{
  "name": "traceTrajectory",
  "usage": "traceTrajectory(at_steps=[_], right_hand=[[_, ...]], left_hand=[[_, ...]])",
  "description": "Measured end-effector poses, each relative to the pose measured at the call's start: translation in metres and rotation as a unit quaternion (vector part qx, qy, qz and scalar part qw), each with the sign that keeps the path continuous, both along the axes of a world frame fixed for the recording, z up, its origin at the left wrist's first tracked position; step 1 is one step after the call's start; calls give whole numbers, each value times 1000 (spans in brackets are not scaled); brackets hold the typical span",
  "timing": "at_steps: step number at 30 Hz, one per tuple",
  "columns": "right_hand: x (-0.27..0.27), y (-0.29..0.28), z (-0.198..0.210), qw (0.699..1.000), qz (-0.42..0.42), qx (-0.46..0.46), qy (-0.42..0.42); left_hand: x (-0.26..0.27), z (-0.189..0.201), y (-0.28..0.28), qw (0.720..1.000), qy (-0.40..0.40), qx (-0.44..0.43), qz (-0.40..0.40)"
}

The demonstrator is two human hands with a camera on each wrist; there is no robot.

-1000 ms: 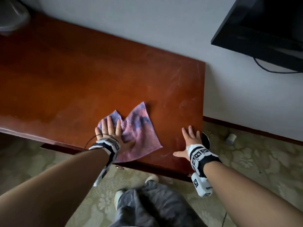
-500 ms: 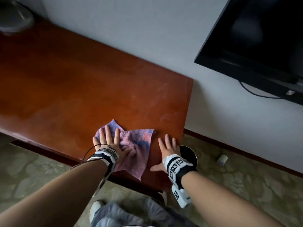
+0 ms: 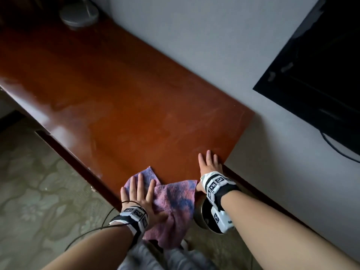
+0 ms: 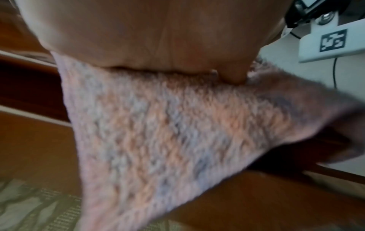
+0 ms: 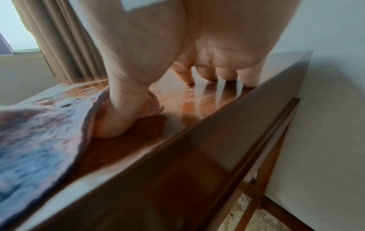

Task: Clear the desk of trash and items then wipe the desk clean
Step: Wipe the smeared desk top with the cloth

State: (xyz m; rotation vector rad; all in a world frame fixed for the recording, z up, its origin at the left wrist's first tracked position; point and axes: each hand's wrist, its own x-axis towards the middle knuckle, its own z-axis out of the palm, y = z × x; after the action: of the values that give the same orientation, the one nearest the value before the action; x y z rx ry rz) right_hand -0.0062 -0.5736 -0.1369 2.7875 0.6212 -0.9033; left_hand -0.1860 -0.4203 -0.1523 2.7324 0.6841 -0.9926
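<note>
A pink and blue cloth (image 3: 173, 203) lies at the near right corner of the reddish wooden desk (image 3: 116, 98), and part of it hangs over the front edge. My left hand (image 3: 139, 193) presses flat on the cloth with straight, spread fingers. In the left wrist view the cloth (image 4: 158, 125) droops below the palm, blurred. My right hand (image 3: 209, 164) rests flat on the bare desk beside the right edge, its thumb touching the cloth's edge. The right wrist view shows the fingertips (image 5: 211, 76) on the glossy desk top (image 5: 177, 109) and the cloth (image 5: 39, 132) at left.
A grey lamp base (image 3: 78, 13) stands at the desk's far left. A black TV (image 3: 319, 75) hangs on the wall to the right, a cable under it. A round dark bin (image 3: 206, 217) sits on the patterned carpet (image 3: 39, 191) below the desk's corner. Curtains (image 5: 59, 39) show in the right wrist view.
The left hand has dragged the cloth toward the near right corner, so it now hangs over the front edge. The right hand stays flat by the desk's right edge, and its thumb now meets the cloth.
</note>
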Motion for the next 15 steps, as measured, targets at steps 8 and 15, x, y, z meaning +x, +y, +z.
traceTrajectory(at_steps=[8, 15], right_hand=[[-11, -14, 8, 995, -12, 94, 22], [-67, -25, 16, 949, 4, 313, -23]], left_hand=[[20, 7, -32, 998, 0, -6, 67], [15, 15, -54, 998, 46, -25, 34]])
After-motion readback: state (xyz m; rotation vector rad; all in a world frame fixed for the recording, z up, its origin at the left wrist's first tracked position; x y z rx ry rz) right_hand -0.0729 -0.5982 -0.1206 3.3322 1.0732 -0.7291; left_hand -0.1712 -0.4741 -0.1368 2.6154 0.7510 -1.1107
